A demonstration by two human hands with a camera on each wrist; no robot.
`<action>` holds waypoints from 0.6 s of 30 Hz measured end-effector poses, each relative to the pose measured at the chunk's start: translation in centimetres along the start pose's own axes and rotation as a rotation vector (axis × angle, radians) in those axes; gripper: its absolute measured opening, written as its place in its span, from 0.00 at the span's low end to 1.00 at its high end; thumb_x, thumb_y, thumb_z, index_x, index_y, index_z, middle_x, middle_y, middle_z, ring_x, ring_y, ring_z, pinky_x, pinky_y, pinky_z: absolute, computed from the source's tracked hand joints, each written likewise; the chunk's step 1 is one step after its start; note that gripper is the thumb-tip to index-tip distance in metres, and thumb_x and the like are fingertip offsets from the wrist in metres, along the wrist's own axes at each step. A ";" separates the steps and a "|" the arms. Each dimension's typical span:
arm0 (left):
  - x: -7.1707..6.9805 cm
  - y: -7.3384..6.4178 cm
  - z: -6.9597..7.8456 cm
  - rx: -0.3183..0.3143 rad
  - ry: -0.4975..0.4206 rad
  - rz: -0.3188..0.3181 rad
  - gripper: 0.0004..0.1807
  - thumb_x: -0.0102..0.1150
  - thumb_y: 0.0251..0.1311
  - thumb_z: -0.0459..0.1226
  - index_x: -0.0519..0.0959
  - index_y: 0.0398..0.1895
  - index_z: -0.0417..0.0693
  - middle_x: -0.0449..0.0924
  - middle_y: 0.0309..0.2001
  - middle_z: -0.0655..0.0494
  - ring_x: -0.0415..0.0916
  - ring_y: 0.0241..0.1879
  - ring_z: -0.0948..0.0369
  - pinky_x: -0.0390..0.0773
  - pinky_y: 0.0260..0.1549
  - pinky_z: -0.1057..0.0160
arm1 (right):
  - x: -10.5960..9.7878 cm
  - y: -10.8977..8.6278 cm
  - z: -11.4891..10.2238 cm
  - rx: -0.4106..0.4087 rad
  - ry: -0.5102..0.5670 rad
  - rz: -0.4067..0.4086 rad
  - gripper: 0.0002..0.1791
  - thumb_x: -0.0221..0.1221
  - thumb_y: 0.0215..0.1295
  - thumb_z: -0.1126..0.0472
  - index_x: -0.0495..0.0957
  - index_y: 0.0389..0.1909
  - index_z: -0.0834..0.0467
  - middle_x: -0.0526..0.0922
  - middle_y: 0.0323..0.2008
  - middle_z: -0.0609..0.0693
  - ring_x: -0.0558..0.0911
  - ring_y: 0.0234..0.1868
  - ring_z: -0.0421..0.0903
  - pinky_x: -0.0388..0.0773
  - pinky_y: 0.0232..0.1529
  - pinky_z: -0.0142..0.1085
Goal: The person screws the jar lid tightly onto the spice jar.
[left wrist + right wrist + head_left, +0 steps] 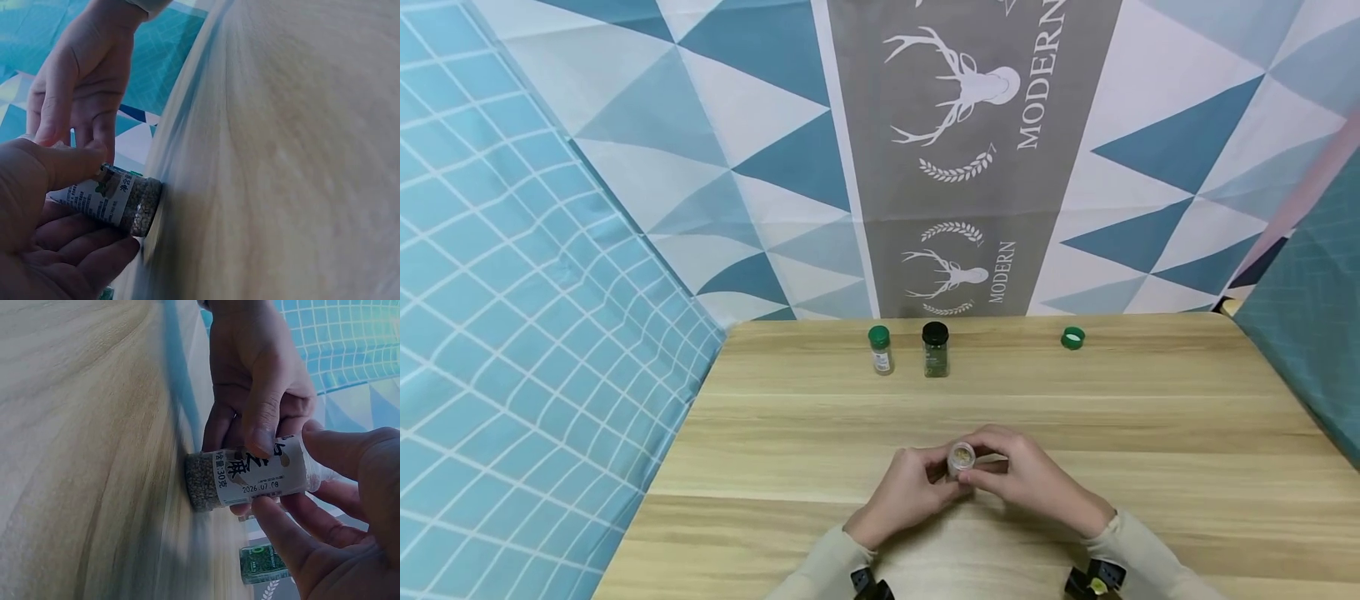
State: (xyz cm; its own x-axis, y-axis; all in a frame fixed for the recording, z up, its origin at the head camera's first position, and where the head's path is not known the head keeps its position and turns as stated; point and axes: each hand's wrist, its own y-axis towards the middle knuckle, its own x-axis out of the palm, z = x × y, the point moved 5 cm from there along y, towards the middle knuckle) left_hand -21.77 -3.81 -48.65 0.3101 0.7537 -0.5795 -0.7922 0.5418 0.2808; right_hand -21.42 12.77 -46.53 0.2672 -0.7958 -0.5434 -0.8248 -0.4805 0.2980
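A small clear spice jar (961,458) without a lid stands upright over the front middle of the table, its round mouth facing up. In the right wrist view its white label covers the upper part of the jar (262,478), and pale sesame-like seeds fill the part below. My left hand (913,490) holds the jar from the left, thumb across the label. My right hand (1033,475) grips it from the right near the mouth, with thumb and fingers on either side. The jar's base is at or close to the tabletop; exact contact is unclear.
At the table's (775,467) back edge stand a green-capped jar (881,350) and a black-capped jar (936,350). A loose green lid (1072,337) lies farther right. Patterned cloths hang behind the table and on both sides.
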 end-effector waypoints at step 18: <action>-0.1 -0.1 -0.2 -0.100 -0.115 -0.027 0.16 0.73 0.62 0.41 0.86 0.52 0.47 0.89 0.48 0.55 0.85 0.47 0.71 0.83 0.46 0.75 | 0.2 -0.3 -0.2 0.064 0.046 -0.028 0.17 0.71 0.65 0.53 0.83 0.52 0.50 0.86 0.49 0.46 0.86 0.49 0.41 0.88 0.49 0.35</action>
State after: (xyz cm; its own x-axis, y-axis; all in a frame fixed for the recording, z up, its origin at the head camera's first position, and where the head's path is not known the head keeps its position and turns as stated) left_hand -21.80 -4.00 -48.78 0.3856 0.7799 -0.4930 -0.8295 0.5271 0.1849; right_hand -21.00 12.71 -46.62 0.3120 -0.7992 -0.5137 -0.8465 -0.4794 0.2317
